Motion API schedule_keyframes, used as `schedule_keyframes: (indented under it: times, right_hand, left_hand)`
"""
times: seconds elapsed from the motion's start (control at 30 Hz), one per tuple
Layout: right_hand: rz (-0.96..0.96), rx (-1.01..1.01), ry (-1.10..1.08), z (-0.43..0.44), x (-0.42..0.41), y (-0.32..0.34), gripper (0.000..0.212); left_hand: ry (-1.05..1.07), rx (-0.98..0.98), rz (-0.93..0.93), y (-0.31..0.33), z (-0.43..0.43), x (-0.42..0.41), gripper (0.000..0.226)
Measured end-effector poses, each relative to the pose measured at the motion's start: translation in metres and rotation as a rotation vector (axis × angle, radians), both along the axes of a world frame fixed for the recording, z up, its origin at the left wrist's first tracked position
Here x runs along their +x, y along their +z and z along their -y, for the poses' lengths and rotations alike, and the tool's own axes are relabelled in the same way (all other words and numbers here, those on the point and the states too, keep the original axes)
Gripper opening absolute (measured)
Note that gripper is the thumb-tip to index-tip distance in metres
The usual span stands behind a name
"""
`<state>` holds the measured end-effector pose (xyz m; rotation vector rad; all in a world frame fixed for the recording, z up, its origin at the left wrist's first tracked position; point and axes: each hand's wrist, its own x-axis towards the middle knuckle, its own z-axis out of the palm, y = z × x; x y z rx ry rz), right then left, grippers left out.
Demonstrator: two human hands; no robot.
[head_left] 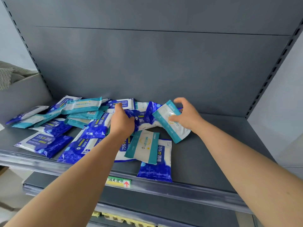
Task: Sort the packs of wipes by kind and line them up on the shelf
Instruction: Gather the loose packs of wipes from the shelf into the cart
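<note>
My right hand (188,115) pinching a glossy teal-and-white wipes pack (170,124), tilted at the right edge of the heap (73,125), my left hand (122,122) gripping a crinkly blue alcohol-wipes pack (142,119) mid-heap, matte grey metal shelf (205,154), slotted uprights (268,79)

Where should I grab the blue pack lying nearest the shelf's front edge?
Pinch the near, dark-blue end of the blue pack, coming from the front. It lies flat with that end free beside the shelf lip, while a flat teal pack overlaps its far left corner.
</note>
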<state>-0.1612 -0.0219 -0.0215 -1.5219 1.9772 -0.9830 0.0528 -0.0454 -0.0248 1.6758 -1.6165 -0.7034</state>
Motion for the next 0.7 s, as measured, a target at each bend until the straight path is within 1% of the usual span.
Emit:
schedule_keyframes:
  times: [0.03,0.07,0.13,0.2,0.23,0.3,0.37,0.43,0.5,0.53,0.63,0.7]
  right_hand:
    - [-0.033,0.021,-0.019,0.006,-0.004,0.0,0.066]
    - [-0.081,0.061,-0.02,0.013,-0.007,-0.001,0.066]
    - [-0.212,0.163,-0.003,0.028,-0.012,-0.003,0.051]
    - [-0.328,0.251,0.022,0.038,-0.013,-0.001,0.05]
    - [-0.332,0.276,0.049,0.042,-0.015,0.001,0.05]
    - [-0.268,0.302,0.12,0.047,-0.017,0.003,0.041]
    - [-0.215,0.322,0.146,0.046,-0.018,0.004,0.034]
    - [-0.238,0.358,0.161,0.046,-0.02,0.005,0.036]
    - [-0.325,0.382,0.16,0.042,-0.02,0.007,0.042]
    - [-0.327,0.376,0.156,0.04,-0.019,0.009,0.044]
    - [-0.196,0.299,0.128,0.031,-0.014,0.007,0.043]
    - [-0.124,0.295,0.09,0.023,-0.01,0.006,0.042]
  left_hand:
    - [0.009,0.015,0.035,0.002,0.003,-0.001,0.049]
    - [0.015,0.035,0.075,0.003,0.006,-0.002,0.043]
    - [0.011,0.068,0.152,0.005,0.011,-0.004,0.034]
    - [0.0,0.097,0.19,0.005,0.015,-0.003,0.033]
    - [-0.003,0.107,0.188,0.004,0.017,-0.002,0.034]
    - [-0.005,0.11,0.173,0.003,0.018,-0.001,0.038]
    - [-0.002,0.105,0.154,0.003,0.016,0.0,0.041]
    - [0.002,0.098,0.115,0.003,0.013,0.001,0.042]
    - [0.01,0.093,0.066,0.005,0.008,0.002,0.043]
    - [0.017,0.089,0.042,0.007,0.005,0.003,0.043]
    - [0.039,0.05,-0.017,0.011,-0.004,0.007,0.041]
    - [0.054,0.016,-0.037,0.015,-0.01,0.011,0.039]
